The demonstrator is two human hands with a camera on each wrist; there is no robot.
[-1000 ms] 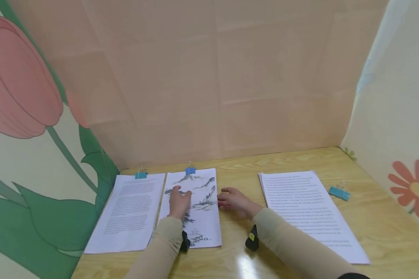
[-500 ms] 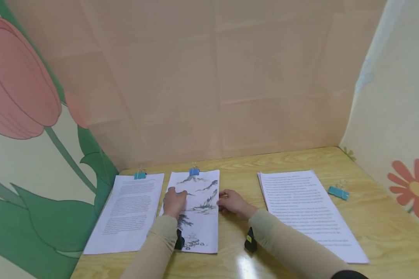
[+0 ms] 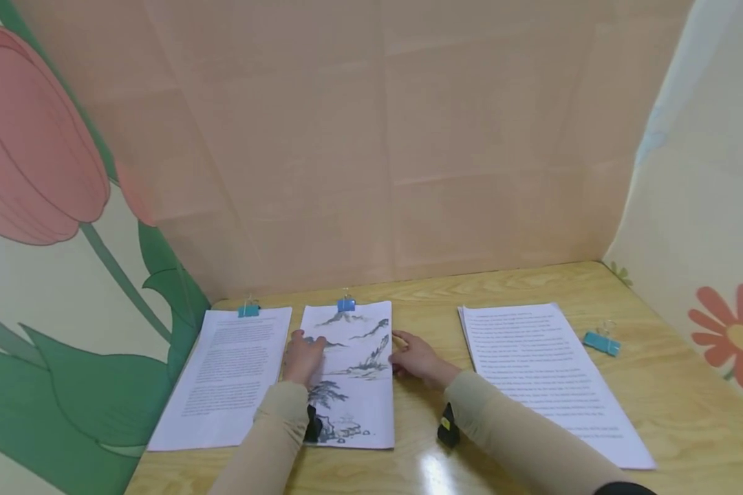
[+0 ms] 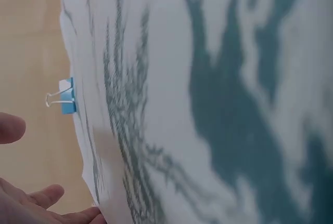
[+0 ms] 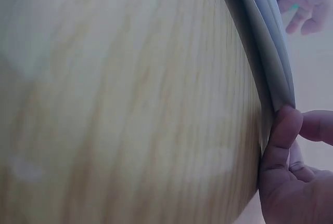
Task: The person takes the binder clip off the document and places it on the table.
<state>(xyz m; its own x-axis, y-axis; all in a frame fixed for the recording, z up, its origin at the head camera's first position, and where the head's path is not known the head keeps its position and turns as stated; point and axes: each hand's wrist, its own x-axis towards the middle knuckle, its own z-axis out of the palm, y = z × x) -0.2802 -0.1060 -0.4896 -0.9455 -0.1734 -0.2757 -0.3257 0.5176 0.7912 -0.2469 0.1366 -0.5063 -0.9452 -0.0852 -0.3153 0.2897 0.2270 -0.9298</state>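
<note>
A stack of paper [image 3: 359,405] topped by an ink landscape print lies in the middle of the table, with a blue binder clip [image 3: 346,305] on its top edge. My left hand [image 3: 303,357] is at the stack's left side, thumb held apart; in the left wrist view its fingertips [image 4: 91,216] touch the paper's edge. On the opposite side my right hand [image 3: 420,360] touches the right edge. In the right wrist view, the right thumb [image 5: 286,128] presses against the layered sheet edges [image 5: 265,42], its fingers not wrapped round them.
To the left lies a printed stack [image 3: 223,385] with a teal binder clip [image 3: 248,311] on top. Another printed stack [image 3: 532,364] is at right, partly under the right forearm. A loose teal clip [image 3: 602,342] sits beside it on the wooden table [image 3: 687,412]. Walls enclose the table.
The landscape stack has shifted slightly right and now lies straighter. My left hand has moved left to its left edge, and my right hand has come against its right edge.
</note>
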